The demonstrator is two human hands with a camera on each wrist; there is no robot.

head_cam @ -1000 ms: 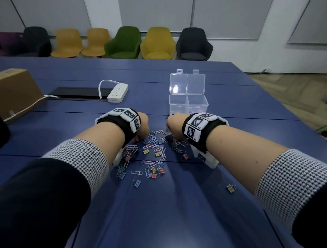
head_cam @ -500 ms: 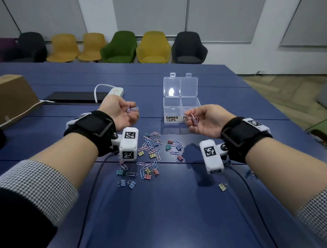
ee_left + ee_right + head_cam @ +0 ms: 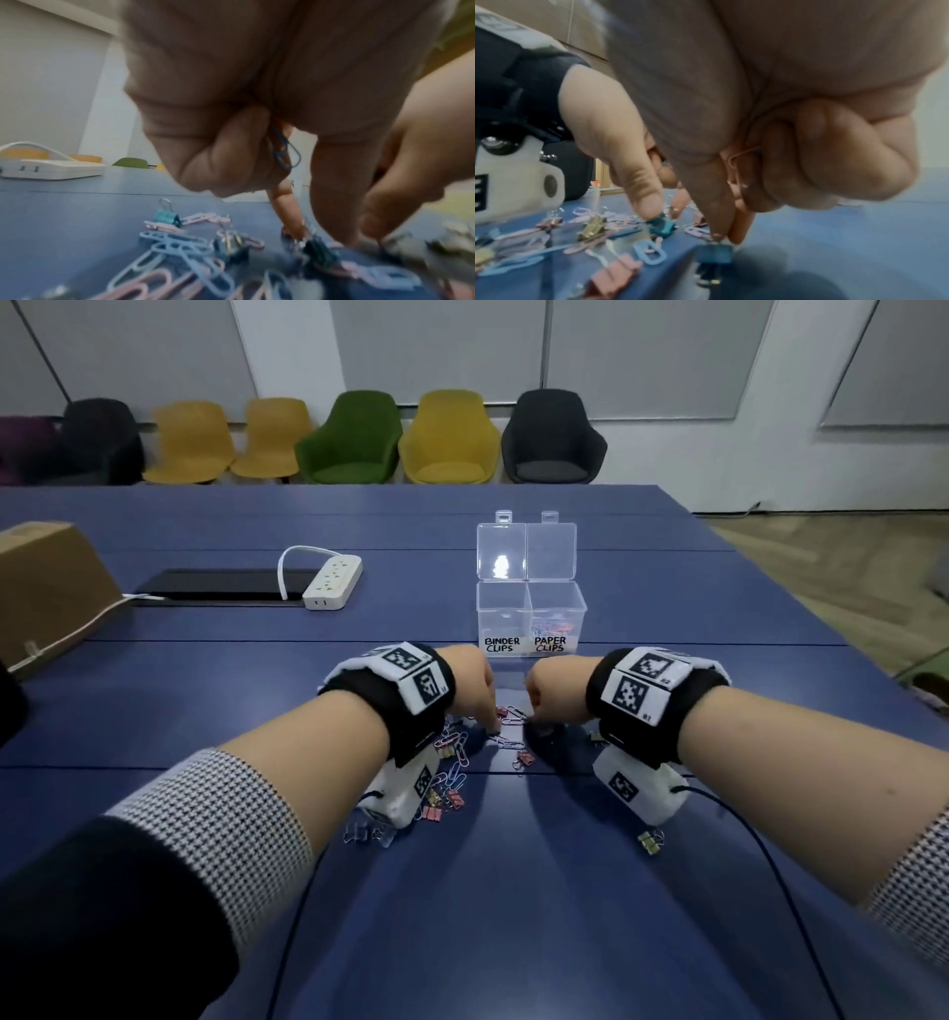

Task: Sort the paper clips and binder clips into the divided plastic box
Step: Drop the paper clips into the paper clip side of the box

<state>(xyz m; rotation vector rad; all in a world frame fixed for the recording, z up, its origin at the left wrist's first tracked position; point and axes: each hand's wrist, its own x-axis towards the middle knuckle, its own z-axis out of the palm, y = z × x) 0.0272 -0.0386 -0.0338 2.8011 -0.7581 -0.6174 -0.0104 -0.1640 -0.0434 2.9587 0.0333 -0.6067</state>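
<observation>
Both hands are down on the pile of coloured paper clips and binder clips (image 3: 457, 762), in front of the clear divided box (image 3: 584, 608). Its compartments are labelled BINDER CLIPS and PAPER CLIPS; the paper clip side holds some clips. My left hand (image 3: 475, 690) keeps blue paper clips (image 3: 282, 150) under its curled fingers, while its thumb and forefinger reach into the pile. My right hand (image 3: 552, 693) holds a pink paper clip (image 3: 736, 160) in its curled fingers. Its thumb and forefinger tips meet on the wire handle of a blue binder clip (image 3: 713, 255).
A lone yellow binder clip (image 3: 649, 843) lies near my right wrist. A white power strip (image 3: 333, 582), a black panel (image 3: 221, 588) and a cardboard box (image 3: 46, 588) are at the back left. Chairs line the far wall.
Half a second ago both hands were raised palm up with paper clips in them. Now they are turned palm down onto the pile again, fingertips among the clips.
</observation>
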